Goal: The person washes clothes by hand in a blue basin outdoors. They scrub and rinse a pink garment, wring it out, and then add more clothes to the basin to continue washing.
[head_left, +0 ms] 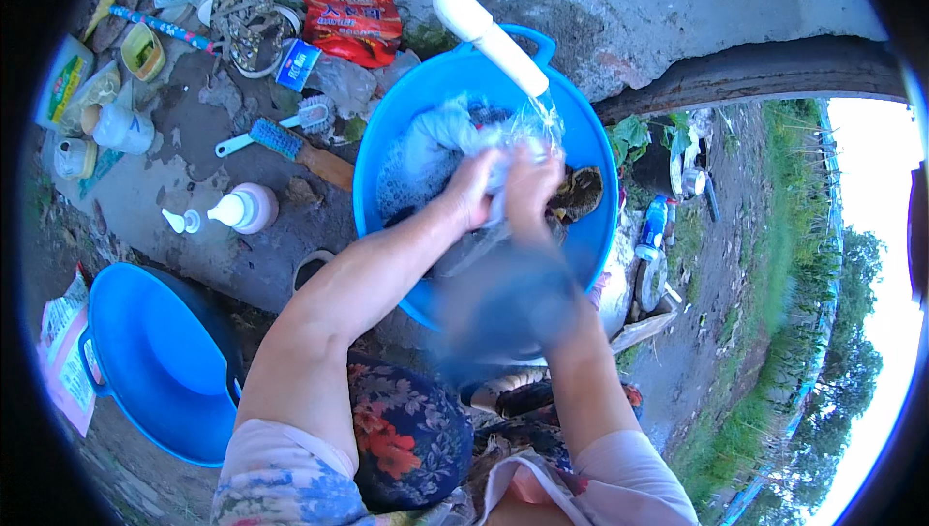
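Observation:
A blue basin [587, 139] holds sudsy water, a wet whitish cloth [435, 136] and darker cloth partly under the surface. Over it a white pipe [503, 50] pours water near my hands. My left hand [472, 187] is closed on the whitish cloth inside the basin. Beside it, almost touching, my right hand [533, 182] grips the same cloth under the stream, slightly smeared by motion. A dark blurred shape [503, 303] crosses my right forearm; I cannot make out what it is. Brown-and-black material [578, 194] rests against the basin's right wall.
At the left stands a second blue basin [160, 361]. Beyond it are a pump bottle [247, 210], a wooden-handled brush [300, 151], a small brush [312, 113], a red packet [346, 13] and several containers. A blue-labelled bottle [653, 226] lies right of the basin.

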